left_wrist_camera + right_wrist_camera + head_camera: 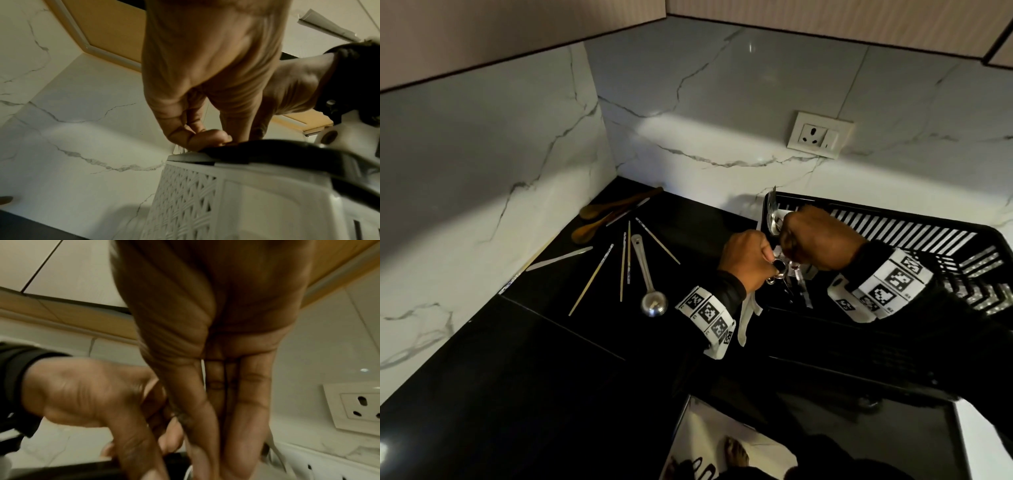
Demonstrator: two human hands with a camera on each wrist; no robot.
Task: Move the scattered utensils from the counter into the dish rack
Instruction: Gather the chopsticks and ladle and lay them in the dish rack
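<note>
Both hands meet at the left end of the black dish rack [859, 349], over its white lattice cutlery holder [185, 194]. My right hand [791, 246] grips a bundle of steel cutlery [774, 214]; the heads stick up above the fist and the handles point down toward the holder. My left hand [768, 262] is curled, thumb and fingers [213, 138] pinching the black rim on top of the holder. On the black counter, left of the hands, lie a steel measuring spoon [645, 274], several chopsticks [623, 267] and two wooden spoons [613, 205].
A pale flat utensil [558, 258] lies near the left wall. Marble walls close the corner behind and to the left. A wall socket [820, 133] sits above the rack. A glossy dark panel [859, 442] lies at the counter's near edge.
</note>
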